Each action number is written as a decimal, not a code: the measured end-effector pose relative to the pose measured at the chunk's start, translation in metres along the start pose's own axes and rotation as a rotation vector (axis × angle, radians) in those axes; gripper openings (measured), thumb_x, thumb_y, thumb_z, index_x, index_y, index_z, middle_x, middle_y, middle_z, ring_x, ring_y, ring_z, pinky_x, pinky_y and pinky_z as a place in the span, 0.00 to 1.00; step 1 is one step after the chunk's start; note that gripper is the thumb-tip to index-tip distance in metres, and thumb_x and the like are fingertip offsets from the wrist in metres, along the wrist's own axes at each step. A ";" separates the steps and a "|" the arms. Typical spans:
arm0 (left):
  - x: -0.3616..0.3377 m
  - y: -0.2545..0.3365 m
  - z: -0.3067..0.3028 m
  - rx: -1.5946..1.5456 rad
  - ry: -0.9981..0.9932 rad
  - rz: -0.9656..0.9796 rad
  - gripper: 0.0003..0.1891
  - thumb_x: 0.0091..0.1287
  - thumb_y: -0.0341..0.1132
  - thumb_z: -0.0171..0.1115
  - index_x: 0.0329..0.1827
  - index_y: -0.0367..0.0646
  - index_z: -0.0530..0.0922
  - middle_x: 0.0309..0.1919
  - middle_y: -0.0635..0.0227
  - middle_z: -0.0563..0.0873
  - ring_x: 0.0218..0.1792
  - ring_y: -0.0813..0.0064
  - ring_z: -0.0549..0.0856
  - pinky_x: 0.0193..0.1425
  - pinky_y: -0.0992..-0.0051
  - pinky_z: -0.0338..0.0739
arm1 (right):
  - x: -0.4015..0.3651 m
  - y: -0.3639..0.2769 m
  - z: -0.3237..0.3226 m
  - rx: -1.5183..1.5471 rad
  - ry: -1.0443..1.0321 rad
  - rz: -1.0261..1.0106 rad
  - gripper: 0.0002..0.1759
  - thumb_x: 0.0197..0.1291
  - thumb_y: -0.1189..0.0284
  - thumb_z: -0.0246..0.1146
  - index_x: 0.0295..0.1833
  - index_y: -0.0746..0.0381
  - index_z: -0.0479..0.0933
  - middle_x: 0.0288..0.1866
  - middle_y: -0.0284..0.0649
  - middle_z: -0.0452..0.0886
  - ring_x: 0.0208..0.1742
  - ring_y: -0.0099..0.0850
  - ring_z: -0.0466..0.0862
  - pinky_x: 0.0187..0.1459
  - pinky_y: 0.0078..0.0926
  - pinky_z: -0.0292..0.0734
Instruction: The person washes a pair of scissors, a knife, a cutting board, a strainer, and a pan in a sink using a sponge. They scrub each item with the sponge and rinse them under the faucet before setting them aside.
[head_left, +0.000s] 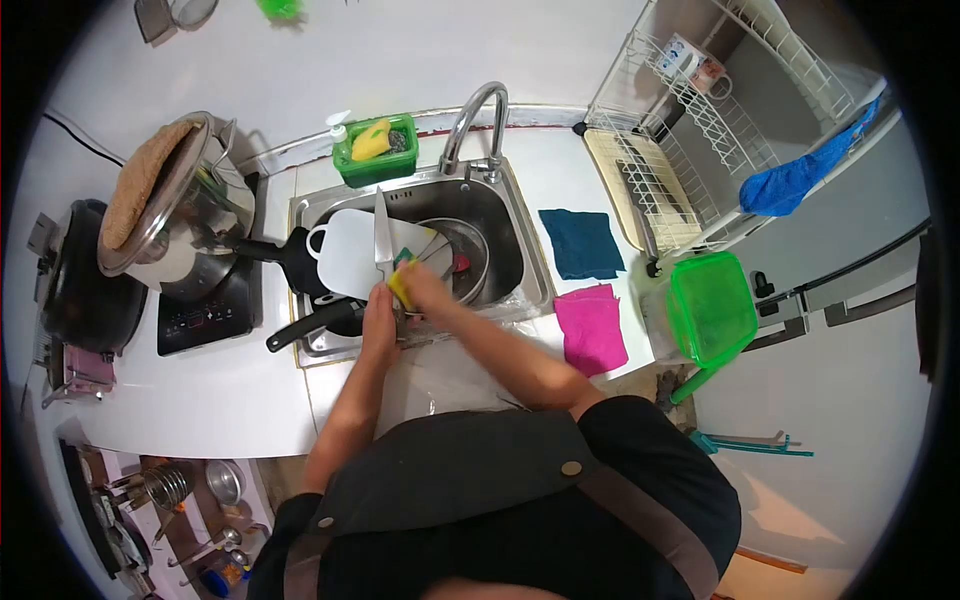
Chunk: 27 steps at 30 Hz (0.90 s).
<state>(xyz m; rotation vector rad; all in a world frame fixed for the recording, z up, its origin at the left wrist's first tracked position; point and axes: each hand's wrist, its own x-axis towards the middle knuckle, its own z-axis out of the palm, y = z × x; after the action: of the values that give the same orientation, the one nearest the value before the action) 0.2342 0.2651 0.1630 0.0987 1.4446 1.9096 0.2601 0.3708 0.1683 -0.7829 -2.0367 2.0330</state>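
Observation:
My left hand (379, 322) is closed around the handle end of a kitchen knife (382, 238), whose wide blade points away from me over the sink. In my right hand (430, 288), slightly blurred, is a yellow-green sponge (401, 284), close beside the lower part of the knife. Beneath the blade lies a white cutting board (347, 252). A round metal pot (470, 236) with utensils in it sits in the sink (521, 262), partly hidden by my right hand. Black-handled pans (306, 326) rest at the sink's left side.
Behind the sink stand a faucet (487, 120) and a green basket (380, 175) with a yellow sponge and pump bottle. Blue (581, 244) and pink (591, 330) cloths lie on the right counter, near a dish rack (690, 180) and green-lidded container (712, 308). A large pot (205, 230) stands left.

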 end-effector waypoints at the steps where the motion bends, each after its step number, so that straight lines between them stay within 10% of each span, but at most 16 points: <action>1: 0.006 -0.009 -0.001 -0.143 -0.008 -0.016 0.20 0.68 0.50 0.37 0.52 0.45 0.65 0.44 0.64 0.74 0.41 0.69 0.78 0.39 0.68 0.77 | -0.012 -0.001 0.008 -0.004 0.000 0.007 0.21 0.63 0.57 0.45 0.46 0.64 0.69 0.40 0.46 0.76 0.48 0.41 0.75 0.46 0.45 0.69; 4: -0.020 0.013 0.025 -0.403 -0.024 -0.104 0.21 0.68 0.51 0.38 0.50 0.44 0.65 0.44 0.66 0.75 0.42 0.68 0.78 0.44 0.66 0.75 | -0.032 0.003 0.020 -0.534 0.105 -0.172 0.21 0.60 0.60 0.47 0.50 0.64 0.68 0.49 0.49 0.72 0.57 0.44 0.66 0.51 0.54 0.59; 6: -0.024 0.013 0.023 -0.582 -0.099 -0.064 0.19 0.67 0.50 0.40 0.49 0.44 0.66 0.44 0.66 0.75 0.42 0.68 0.78 0.44 0.67 0.75 | -0.042 0.010 0.021 -0.993 0.398 -0.635 0.18 0.56 0.62 0.50 0.46 0.64 0.72 0.51 0.49 0.71 0.58 0.47 0.64 0.51 0.56 0.57; 9: -0.016 0.002 -0.008 -0.267 0.013 0.093 0.16 0.66 0.43 0.47 0.50 0.42 0.64 0.42 0.64 0.76 0.39 0.70 0.78 0.39 0.71 0.75 | -0.059 -0.006 -0.005 -0.824 0.055 -0.702 0.14 0.52 0.66 0.52 0.41 0.61 0.75 0.50 0.45 0.73 0.57 0.44 0.66 0.49 0.58 0.57; 12: -0.038 0.022 -0.012 -0.163 0.066 -0.008 0.12 0.62 0.36 0.53 0.47 0.46 0.65 0.38 0.68 0.78 0.25 0.79 0.73 0.20 0.76 0.69 | -0.017 0.000 -0.084 -0.871 0.302 -0.797 0.06 0.43 0.72 0.56 0.28 0.57 0.78 0.39 0.43 0.76 0.42 0.38 0.75 0.40 0.43 0.68; 15: -0.051 0.030 -0.021 -0.134 0.078 -0.014 0.12 0.62 0.36 0.53 0.46 0.46 0.65 0.37 0.68 0.78 0.25 0.78 0.74 0.21 0.77 0.70 | -0.019 -0.046 -0.176 -1.322 0.718 -0.303 0.13 0.42 0.72 0.57 0.37 0.57 0.78 0.36 0.42 0.74 0.41 0.40 0.74 0.40 0.41 0.72; 18: -0.057 0.029 -0.022 -0.125 0.073 -0.006 0.12 0.62 0.36 0.53 0.46 0.46 0.65 0.36 0.68 0.77 0.25 0.78 0.74 0.21 0.77 0.70 | -0.018 -0.023 -0.243 -1.418 0.625 -0.076 0.19 0.44 0.67 0.58 0.46 0.50 0.76 0.47 0.40 0.70 0.49 0.41 0.70 0.44 0.43 0.71; 27: -0.048 0.005 0.013 -0.057 -0.072 -0.061 0.13 0.63 0.39 0.53 0.47 0.46 0.65 0.37 0.68 0.78 0.25 0.78 0.76 0.22 0.76 0.74 | -0.062 0.003 -0.288 -1.395 0.695 0.035 0.13 0.46 0.72 0.58 0.40 0.57 0.76 0.44 0.46 0.71 0.45 0.46 0.73 0.44 0.40 0.72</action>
<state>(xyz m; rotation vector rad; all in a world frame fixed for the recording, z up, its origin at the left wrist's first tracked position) 0.2726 0.2468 0.1890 0.0953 1.3298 1.8773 0.4471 0.5968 0.1988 -1.3643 -2.6171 -0.0767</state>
